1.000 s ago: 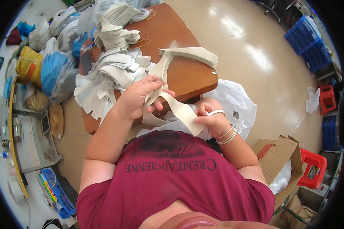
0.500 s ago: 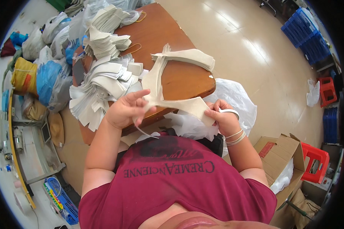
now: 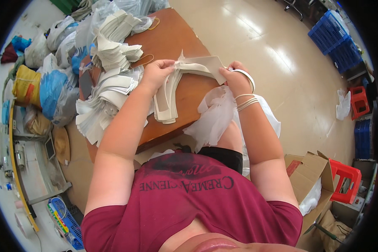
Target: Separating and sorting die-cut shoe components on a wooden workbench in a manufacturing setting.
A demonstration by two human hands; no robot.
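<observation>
One end of a pale strip (image 3: 213,64) is pinched in the left hand (image 3: 157,73), the other in the right hand (image 3: 238,80). Just right of the left hand, a stack (image 3: 169,116) lies on the surface (image 3: 172,31); uneven pulling could crease the strip or skew the stack.

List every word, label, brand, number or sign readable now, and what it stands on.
Wording located, not copied:
Maroon short-sleeved T-shirt: dark capital lettering, upside down; faint reddish script above it in view.
Brown cardboard box: red rectangular label, too small to read.
Yellow bulging sack: orange-red mark, too blurred to read.
Pale flat strip between left hand and right hand: no lettering visible.
</observation>
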